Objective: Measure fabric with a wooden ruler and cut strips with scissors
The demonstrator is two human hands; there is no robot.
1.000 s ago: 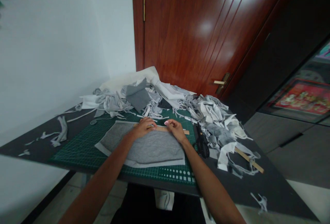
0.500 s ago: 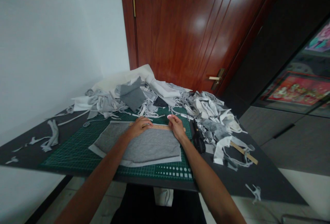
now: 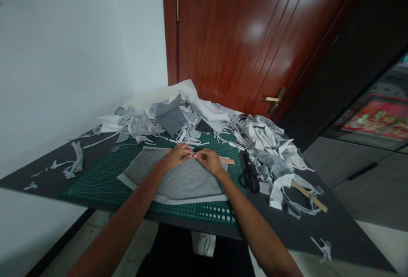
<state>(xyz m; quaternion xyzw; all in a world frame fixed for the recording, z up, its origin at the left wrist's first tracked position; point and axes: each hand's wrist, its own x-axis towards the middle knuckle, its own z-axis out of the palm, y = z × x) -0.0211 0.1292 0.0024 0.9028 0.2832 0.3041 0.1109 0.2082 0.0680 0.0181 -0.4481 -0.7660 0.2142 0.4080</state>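
Observation:
Grey fabric (image 3: 188,181) with pale edges lies in front of me, its far edge drawn up toward my fingertips. My left hand (image 3: 179,156) is closed at that far edge, fingertips pressed together on the cloth. Close beside it, my right hand (image 3: 209,161) pinches a small pinkish-white piece (image 3: 195,156), mostly hidden by the fingers. A wooden ruler (image 3: 228,161) lies along the far edge; its right end shows past my right hand, while its middle is covered.
A green cutting mat (image 3: 95,179) lies under the fabric on a dark table (image 3: 287,230). Black scissors (image 3: 250,175) rest to the right. Heaps of grey and white fabric scraps (image 3: 264,134) line the back and right, with a wooden strip (image 3: 309,196) among them.
My right hand has moved left along the ruler to meet my left hand, carrying the pinkish-white piece. The fabric's far edge has been pulled up between them. The view has shifted slightly.

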